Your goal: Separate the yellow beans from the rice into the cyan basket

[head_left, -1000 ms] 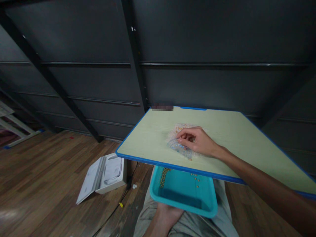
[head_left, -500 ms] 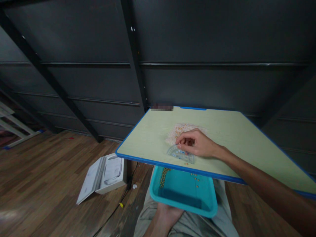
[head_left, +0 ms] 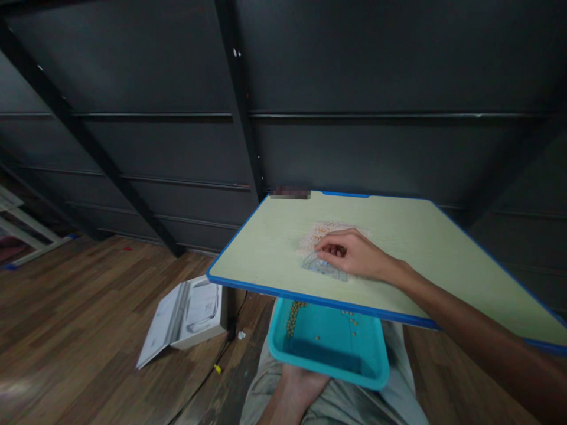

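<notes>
My right hand (head_left: pixel 354 254) rests on the pale green table (head_left: pixel 420 260), fingers pinched on a clear plastic protractor (head_left: pixel 323 267) that lies flat on the tabletop. Just beyond the protractor spreads a small pile of pale and yellow grains (head_left: pixel 321 233). Under the table's near blue edge sits a turquoise plastic tray (head_left: pixel 328 345) with a few yellow grains inside. My left hand (head_left: pixel 301 383) is below the tray's near rim, holding it from underneath; its fingers are hidden by the tray.
An open white box (head_left: pixel 186 313) lies on the wooden floor to the left of the table, with a thin cable (head_left: pixel 208 372) beside it. A dark metal wall with diagonal beams stands behind. My lap in grey trousers (head_left: pixel 398 395) is beneath the tray.
My right hand dragged the protractor toward the table's near edge, then pulled it back up against the grain pile. A few more grains lie in the tray. The left hand stayed put.
</notes>
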The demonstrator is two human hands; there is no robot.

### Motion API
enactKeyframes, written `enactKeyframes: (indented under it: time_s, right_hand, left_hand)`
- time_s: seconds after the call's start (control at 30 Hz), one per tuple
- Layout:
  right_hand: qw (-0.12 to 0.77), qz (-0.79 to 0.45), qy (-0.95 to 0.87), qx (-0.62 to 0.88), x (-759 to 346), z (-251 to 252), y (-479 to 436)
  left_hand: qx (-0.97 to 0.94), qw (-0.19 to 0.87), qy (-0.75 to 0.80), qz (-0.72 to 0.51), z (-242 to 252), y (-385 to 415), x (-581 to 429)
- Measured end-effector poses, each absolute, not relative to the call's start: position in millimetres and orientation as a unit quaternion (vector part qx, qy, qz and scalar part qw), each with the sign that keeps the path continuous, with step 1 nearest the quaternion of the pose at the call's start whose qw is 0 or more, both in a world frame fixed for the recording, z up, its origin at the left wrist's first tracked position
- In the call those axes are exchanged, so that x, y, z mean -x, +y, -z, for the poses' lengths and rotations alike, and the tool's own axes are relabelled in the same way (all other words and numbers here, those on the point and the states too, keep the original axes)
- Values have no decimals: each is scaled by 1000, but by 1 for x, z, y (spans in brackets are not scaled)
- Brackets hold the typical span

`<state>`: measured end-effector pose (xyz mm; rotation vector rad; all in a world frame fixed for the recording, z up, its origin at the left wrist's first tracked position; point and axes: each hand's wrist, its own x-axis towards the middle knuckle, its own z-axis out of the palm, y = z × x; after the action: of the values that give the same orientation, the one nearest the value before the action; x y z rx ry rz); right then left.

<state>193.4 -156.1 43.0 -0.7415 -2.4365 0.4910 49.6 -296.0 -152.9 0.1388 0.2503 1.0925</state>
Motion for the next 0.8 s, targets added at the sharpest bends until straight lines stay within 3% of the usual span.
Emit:
enactKeyframes:
  time_s: [0.23, 0.47, 0.8]
  right_hand:
    - [280, -114, -912, 279, -198, -47, -151]
    - [373, -95, -863, 326, -203, -47, -144]
    - [365, -69, -871, 321, -206, -40, -137]
  left_hand:
    - [-56, 838, 140, -525, 159, -296, -50]
    - [-70, 837, 111, -531, 158, -294, -50]
    - [-56, 830, 138, -538, 164, -296, -50]
